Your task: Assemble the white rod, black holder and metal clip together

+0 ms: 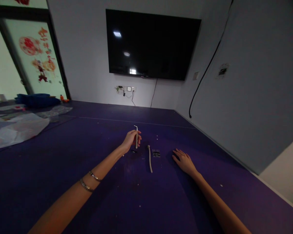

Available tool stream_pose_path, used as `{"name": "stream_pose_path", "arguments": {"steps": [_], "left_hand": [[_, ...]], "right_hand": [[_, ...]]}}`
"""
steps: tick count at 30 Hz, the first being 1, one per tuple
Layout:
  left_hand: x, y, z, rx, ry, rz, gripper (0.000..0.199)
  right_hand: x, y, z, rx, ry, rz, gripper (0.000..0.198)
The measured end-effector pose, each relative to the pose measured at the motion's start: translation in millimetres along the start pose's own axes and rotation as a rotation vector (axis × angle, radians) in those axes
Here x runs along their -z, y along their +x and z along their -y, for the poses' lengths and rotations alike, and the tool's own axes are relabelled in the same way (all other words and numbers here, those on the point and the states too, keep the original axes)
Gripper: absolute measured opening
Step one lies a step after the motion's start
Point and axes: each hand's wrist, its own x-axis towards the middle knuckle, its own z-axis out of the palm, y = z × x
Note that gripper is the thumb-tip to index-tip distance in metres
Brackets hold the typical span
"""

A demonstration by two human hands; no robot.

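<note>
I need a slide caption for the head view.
Left hand holds a slim bent-tipped tool; right hand rests on the purple surface.

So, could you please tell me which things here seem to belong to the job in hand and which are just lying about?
Likely the job's:
bent-tipped tool, in the left hand
pale stick
dark square
black bit

Probably just lying about:
plastic sheet
blue bundle
orange item

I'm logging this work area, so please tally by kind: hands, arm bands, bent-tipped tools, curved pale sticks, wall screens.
Hands: 2 (left hand, right hand)
Arm bands: 2
Bent-tipped tool: 1
Curved pale stick: 1
Wall screen: 1
Total: 7
</note>
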Motion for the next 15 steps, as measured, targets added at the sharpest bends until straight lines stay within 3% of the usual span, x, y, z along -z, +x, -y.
{"name": "stream_pose_path", "arguments": {"steps": [5, 15], "left_hand": [[-17.8, -9.8, -11.5, -0.098, 0.128, 0.068, 0.017], [-31.0, -12.8, 8.4, -0.163, 0.305, 0.112, 0.016]], "right_hand": [[-1.4, 0.0, -1.4, 0.011, -0.003, -0.01, 0.052], [-2.9, 0.7, -2.0, 0.005, 0.01, -0.009, 0.051]]}}
